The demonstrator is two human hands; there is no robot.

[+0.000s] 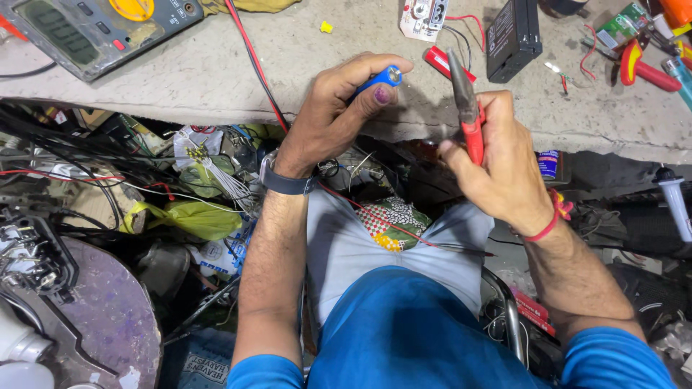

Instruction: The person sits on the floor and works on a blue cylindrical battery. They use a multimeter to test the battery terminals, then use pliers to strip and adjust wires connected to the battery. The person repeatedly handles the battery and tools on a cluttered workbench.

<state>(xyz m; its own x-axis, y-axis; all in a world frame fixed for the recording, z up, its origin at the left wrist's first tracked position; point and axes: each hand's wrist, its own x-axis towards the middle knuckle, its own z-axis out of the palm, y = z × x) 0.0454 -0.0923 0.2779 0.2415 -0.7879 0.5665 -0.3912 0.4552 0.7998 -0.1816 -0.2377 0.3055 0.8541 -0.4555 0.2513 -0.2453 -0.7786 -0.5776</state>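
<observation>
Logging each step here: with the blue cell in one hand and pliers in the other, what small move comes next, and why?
Probably bring the pliers in the right hand leftward to the blue cell's exposed end, because the left hand presents that end and the tips stand apart from it.

A cluttered electronics repair workshop is shown: a grey-and-yellow digital multimeter (94,25) and a black rectangular battery (513,37) are laid on the dusty grey concrete bench (216,72), beside a small white circuit board (422,18), and tangled wires (94,162) are heaped underneath.

Blue battery cell (380,78), red-handled pliers (470,115), yellow-dialled grey multimeter (94,29), black box (513,37).
</observation>
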